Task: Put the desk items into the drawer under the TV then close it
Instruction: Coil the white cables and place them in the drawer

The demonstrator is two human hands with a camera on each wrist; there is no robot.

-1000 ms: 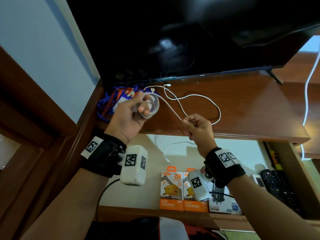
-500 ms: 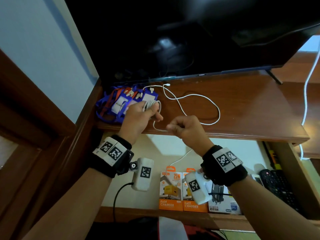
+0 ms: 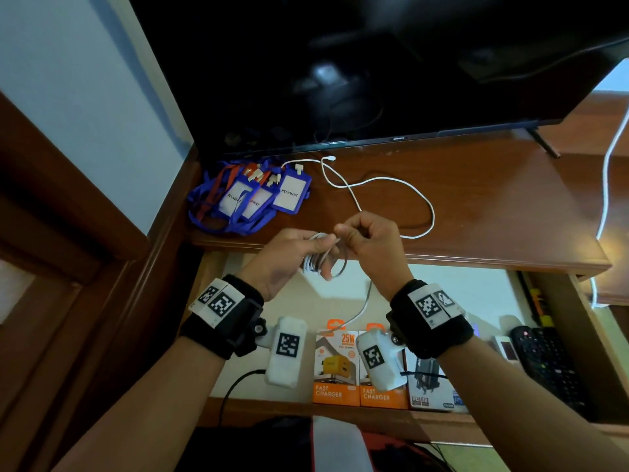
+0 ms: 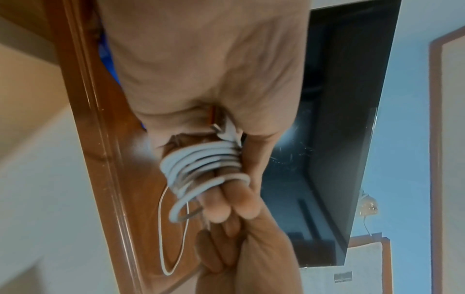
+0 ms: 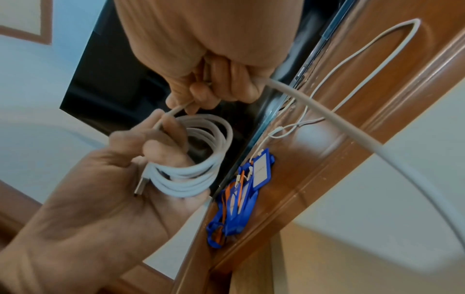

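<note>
While my left hand (image 3: 289, 258) grips the coiled cable (image 5: 198, 159) and my right hand (image 3: 369, 241) pinches its loose tail beside it, I judge more winding precedes the open drawer (image 3: 558, 342) below.

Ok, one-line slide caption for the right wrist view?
Left hand holds coiled white cable while right hand feeds its loose end, lanyards on desk.

Right hand (image 5: 214, 65) pinched the white cable (image 5: 327, 123), left hand (image 5: 120, 179) held its coil, blue badges (image 5: 241, 191) lay on the wooden desk (image 5: 365, 103).
</note>
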